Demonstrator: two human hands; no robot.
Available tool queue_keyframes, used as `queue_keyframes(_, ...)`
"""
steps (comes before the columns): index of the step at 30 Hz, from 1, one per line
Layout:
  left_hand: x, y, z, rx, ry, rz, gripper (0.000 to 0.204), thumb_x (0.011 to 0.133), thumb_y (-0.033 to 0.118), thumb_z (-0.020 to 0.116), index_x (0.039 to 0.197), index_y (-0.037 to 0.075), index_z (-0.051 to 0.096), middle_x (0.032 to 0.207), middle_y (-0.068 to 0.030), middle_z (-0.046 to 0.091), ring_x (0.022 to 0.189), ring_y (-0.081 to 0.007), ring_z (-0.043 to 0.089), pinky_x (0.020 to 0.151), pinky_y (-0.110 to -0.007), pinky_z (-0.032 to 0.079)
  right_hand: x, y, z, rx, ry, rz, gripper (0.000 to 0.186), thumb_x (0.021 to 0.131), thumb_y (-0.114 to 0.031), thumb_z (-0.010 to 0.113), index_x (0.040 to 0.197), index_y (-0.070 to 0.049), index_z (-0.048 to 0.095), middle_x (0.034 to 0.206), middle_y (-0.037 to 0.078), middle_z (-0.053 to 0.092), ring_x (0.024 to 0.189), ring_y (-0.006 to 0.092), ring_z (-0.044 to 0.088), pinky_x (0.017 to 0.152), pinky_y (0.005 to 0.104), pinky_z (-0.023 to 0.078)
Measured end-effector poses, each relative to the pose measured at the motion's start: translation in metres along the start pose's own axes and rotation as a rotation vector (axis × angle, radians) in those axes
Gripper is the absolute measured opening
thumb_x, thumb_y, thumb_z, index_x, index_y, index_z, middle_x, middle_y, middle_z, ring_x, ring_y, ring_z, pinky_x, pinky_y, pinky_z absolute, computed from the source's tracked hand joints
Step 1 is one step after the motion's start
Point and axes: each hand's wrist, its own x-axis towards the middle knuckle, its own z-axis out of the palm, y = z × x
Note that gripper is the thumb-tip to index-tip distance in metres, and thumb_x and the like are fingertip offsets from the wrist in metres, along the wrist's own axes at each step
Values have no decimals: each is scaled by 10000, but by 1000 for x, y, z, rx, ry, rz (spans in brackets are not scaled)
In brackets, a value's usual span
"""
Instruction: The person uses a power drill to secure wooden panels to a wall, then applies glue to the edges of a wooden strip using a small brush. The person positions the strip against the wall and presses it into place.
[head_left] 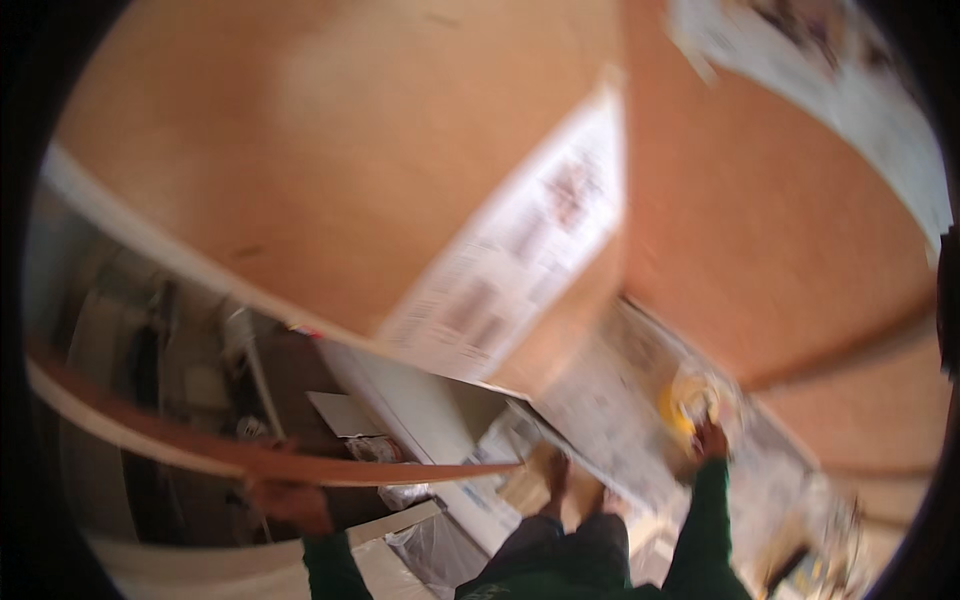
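Note:
My left hand (290, 500) is closed round the edge of a long thin wooden board (400, 474), which runs from the far left toward my legs. The fingers partly pass behind the board. At the right, my right hand (710, 438) is held out at a round yellow-and-white thing (690, 402), its fingers curled at the near rim. Motion blur hides what kind of thing it is. Ahead of me stands a large tan wooden panel (330, 150) with a white printed sheet (520, 250) lying slantwise on its face.
Another brown wooden panel (760, 200) stands at the right, meeting the first at a corner. Clear plastic wrapping (440, 550) lies near my left forearm. Loose items clutter the dusty floor (640, 370) at lower right. Shelf-like stacks (200, 390) fill the dim left side.

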Motion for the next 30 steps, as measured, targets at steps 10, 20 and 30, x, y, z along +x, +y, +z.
queue_keyframes(10,48,102,50,171,-40,-155,349,931,347,740,1031,55,576,858,-16,555,739,-121,579,696,-302,535,-89,-107,53,155,-274,-302,341,973,-292,683,1199,-44,625,1117,105,710,1029,210,658,862,424,537)
queue_keyframes(20,67,151,126,-182,-238,-144,348,860,212,784,1069,24,578,892,-32,593,712,-128,608,668,-275,541,-200,-322,126,482,-409,-708,189,895,-87,671,1077,-43,650,899,87,675,778,240,697,719,368,611)
queue_keyframes(30,87,216,153,-167,-754,-35,444,768,280,853,1035,35,597,835,-34,603,753,-128,616,655,-269,527,-325,-478,149,424,-470,-1064,265,1010,-165,567,1172,42,600,845,27,551,744,151,574,681,294,496)
